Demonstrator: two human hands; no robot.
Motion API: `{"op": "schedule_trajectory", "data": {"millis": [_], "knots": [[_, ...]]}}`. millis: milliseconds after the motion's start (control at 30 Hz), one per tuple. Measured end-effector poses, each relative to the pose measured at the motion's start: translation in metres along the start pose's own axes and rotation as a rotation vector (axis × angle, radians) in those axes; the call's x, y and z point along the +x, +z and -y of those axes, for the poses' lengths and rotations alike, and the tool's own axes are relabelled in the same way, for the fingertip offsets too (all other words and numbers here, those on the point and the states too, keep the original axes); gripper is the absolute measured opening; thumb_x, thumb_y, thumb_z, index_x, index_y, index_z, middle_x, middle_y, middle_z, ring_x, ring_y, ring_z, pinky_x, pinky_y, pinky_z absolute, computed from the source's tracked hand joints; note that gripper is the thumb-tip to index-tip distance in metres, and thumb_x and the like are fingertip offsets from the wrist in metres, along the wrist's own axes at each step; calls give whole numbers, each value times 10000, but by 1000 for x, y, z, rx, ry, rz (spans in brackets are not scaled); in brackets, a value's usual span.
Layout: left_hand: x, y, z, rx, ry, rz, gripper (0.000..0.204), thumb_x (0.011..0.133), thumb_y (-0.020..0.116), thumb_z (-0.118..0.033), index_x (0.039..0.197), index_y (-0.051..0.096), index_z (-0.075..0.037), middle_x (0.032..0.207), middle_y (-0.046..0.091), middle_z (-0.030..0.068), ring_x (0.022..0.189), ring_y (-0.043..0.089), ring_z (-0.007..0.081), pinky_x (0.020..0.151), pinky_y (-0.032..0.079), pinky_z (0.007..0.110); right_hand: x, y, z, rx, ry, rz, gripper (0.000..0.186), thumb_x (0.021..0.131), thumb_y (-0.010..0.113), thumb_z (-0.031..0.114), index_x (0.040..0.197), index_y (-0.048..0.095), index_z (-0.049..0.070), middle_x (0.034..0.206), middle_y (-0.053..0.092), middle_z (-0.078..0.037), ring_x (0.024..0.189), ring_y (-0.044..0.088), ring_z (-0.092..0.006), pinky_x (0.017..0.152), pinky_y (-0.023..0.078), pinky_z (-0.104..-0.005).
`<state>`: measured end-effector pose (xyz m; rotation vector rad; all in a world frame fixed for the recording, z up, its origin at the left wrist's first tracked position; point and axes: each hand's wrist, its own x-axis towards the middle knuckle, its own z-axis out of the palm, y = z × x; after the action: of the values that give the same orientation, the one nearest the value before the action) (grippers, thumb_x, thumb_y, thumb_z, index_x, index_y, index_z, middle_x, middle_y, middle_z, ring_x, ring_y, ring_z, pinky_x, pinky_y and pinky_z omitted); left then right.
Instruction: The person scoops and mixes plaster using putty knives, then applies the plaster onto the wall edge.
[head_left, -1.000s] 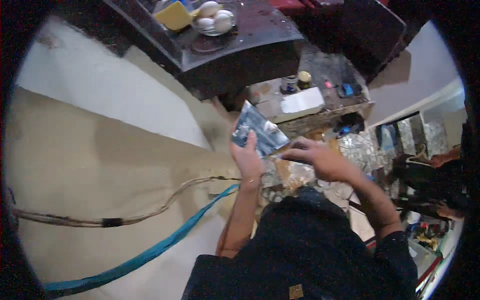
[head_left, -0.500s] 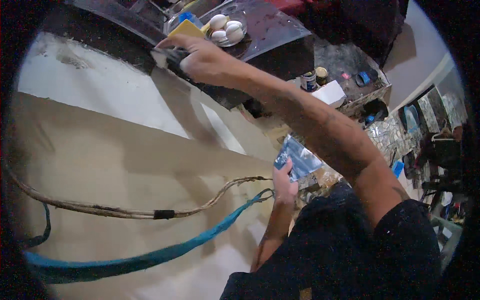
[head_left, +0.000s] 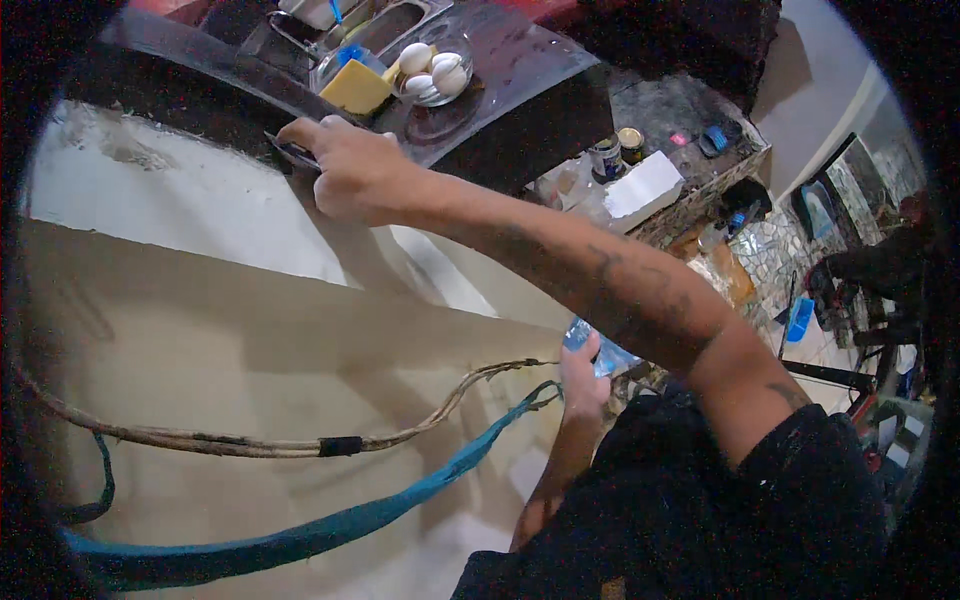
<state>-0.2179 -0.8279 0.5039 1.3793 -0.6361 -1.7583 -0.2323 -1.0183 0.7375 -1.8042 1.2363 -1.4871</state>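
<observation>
My right hand (head_left: 360,170) reaches across to the upper left, its fingers closed around a thin, flat, metal-looking scraper (head_left: 290,152). The scraper lies against the dark counter edge, just above the white strip of wall (head_left: 220,215); its handle is hidden in my fist. Lower down, my left hand (head_left: 584,382) grips a flat blue-grey plate (head_left: 577,334) with pale smears on it, the thumb on its face. My right forearm covers much of that plate.
On the dark counter (head_left: 550,70) are a glass bowl (head_left: 455,95) of eggs and a yellow sponge (head_left: 357,88). A cable (head_left: 250,447) and a teal cloth strip (head_left: 400,500) hang before the beige wall. Cans (head_left: 630,145) and a white box (head_left: 643,190) stand beyond my forearm.
My right hand has shifted a little left and down along the counter edge with the scraper. The plate in my left hand has dropped lower, further behind my right forearm. The view has shifted slightly.
</observation>
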Motion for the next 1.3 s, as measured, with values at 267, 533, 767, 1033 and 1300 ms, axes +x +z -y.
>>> {"op": "schedule_trajectory", "data": {"millis": [267, 533, 767, 1033, 1300], "knots": [[23, -20, 30, -363, -23, 163, 318, 790, 458, 43, 1106, 447, 12, 1056, 521, 119, 946, 534, 248, 824, 447, 393, -31, 0, 9, 33, -101, 54, 542, 654, 433, 30, 1187, 423, 128, 1011, 470, -182, 953, 487, -348, 783, 378, -419], [46, -20, 53, -417, -10, 215, 347, 713, 512, 53, 1054, 486, -6, 1006, 555, 105, 933, 543, 246, 815, 459, 386, -88, -35, 21, 287, -377, 253, 486, 695, 496, 67, 1174, 415, 45, 1033, 486, -175, 960, 503, -312, 806, 408, -404], [21, 8, -7, -462, 66, 110, 319, 775, 528, 35, 1084, 462, -5, 990, 560, 101, 878, 571, 228, 783, 484, 386, -171, -187, -27, 670, 187, 275, 641, 627, 566, 116, 1234, 385, 17, 1247, 425, -91, 1167, 398, -202, 987, 305, -344], [33, 54, -47, -356, 302, 116, 335, 763, 561, 19, 1083, 464, -2, 987, 568, 99, 844, 578, 207, 742, 496, 357, -224, -173, -103, 382, 58, 224, 649, 590, 544, -54, 1208, 411, 92, 1186, 382, -95, 1154, 375, -225, 983, 294, -350], [29, 65, -29, -523, 224, 225, 351, 764, 563, 18, 1100, 469, -9, 1029, 559, 88, 917, 551, 199, 817, 461, 356, -265, -196, -170, -204, 112, 324, 595, 577, 470, -156, 1127, 466, 72, 1120, 399, -136, 1091, 402, -300, 930, 324, -324]]}}
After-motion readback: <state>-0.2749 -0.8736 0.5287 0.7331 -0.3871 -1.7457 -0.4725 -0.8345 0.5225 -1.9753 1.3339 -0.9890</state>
